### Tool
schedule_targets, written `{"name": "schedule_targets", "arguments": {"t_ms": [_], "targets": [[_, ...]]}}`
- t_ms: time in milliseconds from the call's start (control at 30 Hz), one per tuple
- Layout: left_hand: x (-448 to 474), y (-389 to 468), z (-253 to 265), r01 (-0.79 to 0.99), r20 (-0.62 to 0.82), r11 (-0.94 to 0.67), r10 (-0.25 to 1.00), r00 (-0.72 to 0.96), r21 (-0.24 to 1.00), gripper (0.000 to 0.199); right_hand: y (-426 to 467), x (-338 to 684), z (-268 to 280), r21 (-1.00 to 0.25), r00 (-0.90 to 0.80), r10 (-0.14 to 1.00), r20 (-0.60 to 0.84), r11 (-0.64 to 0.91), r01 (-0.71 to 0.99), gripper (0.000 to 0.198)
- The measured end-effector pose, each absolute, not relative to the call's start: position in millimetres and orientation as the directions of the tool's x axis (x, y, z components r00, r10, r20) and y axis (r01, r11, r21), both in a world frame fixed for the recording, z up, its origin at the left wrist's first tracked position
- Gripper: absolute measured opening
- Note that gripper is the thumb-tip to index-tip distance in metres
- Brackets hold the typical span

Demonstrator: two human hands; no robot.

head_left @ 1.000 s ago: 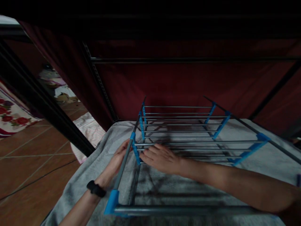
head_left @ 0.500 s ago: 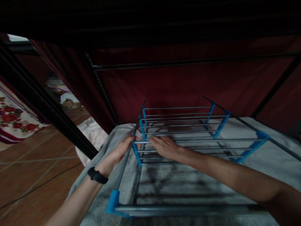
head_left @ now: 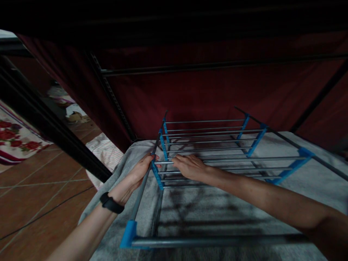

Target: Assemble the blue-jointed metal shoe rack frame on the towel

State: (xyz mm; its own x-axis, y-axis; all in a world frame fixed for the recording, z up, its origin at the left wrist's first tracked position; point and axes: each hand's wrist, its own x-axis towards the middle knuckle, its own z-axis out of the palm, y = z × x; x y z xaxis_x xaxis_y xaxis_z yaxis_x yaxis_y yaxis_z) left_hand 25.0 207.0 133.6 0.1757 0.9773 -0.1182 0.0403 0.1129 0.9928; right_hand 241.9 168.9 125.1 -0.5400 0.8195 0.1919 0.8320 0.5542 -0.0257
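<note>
bare forearms; black band (head_left: 109, 203) on left wrist.

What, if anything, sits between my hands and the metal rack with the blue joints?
Nothing visible. The left hand wraps the rack's grey side tube at a blue connector, and the right hand rests directly on a thin crossbar beside it. Both touch the rack.

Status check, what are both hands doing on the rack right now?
Left hand gripping the rack's side bar. Right hand closed over a thin cross rod. Rack lies on grey cloth. Nothing blocking.
</note>
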Motion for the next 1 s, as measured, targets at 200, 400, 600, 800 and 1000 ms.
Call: {"name": "schedule_targets", "arguments": {"t_ms": [200, 400, 600, 800, 1000], "targets": [[21.8, 210.6, 130.5, 0.020, -0.135, 0.134, 0.967, 0.215, 0.991, 0.026, 170.4, 243.0, 127.1, -0.060, -0.552, 0.809, 0.201, 0.572, 0.818, 0.029], [22.4, 212.7, 127.7, 0.012, -0.165, 0.165, 0.968, 0.189, 0.986, 0.027, 170.2, 243.4, 129.2, -0.070, -0.556, 0.811, 0.184, 0.575, 0.815, 0.029], [22.1, 213.2, 126.8, 0.026, -0.125, 0.122, 0.970, 0.210, 0.992, 0.026, 167.5, 242.6, 129.6, -0.061, -0.553, 0.812, 0.187, 0.572, 0.818, 0.029], [24.7, 211.8, 130.1, 0.094, -0.103, 0.087, 0.977, 0.188, 0.992, 0.031, 170.7, 242.5, 128.9, -0.069, -0.570, 0.801, 0.185, 0.589, 0.805, 0.028], [15.2, 222.1, 118.3, 0.144, -0.126, 0.101, 0.976, 0.178, 0.984, 0.035, 174.2, 245.1, 134.2, -0.114, -0.589, 0.789, 0.176, 0.611, 0.784, 0.024]]}}
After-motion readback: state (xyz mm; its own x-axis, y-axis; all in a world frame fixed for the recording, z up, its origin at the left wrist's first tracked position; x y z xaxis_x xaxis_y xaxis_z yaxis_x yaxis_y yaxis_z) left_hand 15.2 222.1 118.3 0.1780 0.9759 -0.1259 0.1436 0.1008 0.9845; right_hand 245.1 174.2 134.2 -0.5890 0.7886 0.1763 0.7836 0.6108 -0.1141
